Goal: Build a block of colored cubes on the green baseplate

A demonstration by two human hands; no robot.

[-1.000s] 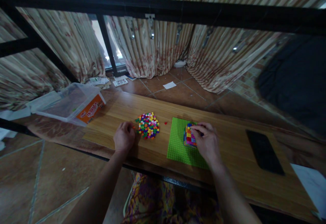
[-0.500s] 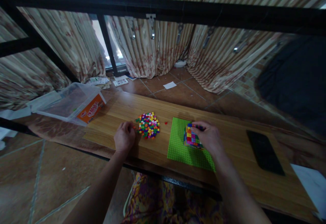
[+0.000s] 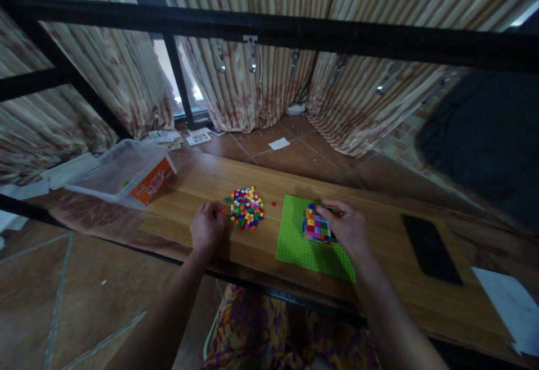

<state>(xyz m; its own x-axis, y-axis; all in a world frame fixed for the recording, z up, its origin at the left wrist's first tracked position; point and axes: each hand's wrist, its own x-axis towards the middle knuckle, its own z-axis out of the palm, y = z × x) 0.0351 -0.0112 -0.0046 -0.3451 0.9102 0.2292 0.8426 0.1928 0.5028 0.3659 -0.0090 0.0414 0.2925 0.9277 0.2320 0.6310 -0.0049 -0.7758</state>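
Small building bricks of many colours lie in a loose pile (image 3: 245,208) on the wooden board. My left hand (image 3: 208,227) rests just left of the pile, its fingers curled closed; an orange brick shows at its fingertips, and what lies inside the hand is hidden. A green studded baseplate (image 3: 290,241) lies to the right of the pile, with a multicoloured brick block (image 3: 315,225) standing on it. My right hand (image 3: 349,228) reaches over the block's right side, thumb and fingers pinched together at its top far edge. Anything between those fingertips is too small to make out.
A single red brick (image 3: 273,204) lies between pile and baseplate. At the left stands a clear plastic box (image 3: 122,170) with an orange label. A black phone-like slab (image 3: 430,249) lies right on the wooden board (image 3: 379,218). A dark metal rail (image 3: 269,27) crosses above.
The camera view has shifted slightly. My right hand's fingers have moved a little at the block's top, showing more of its upper face. My left hand stays beside the pile.
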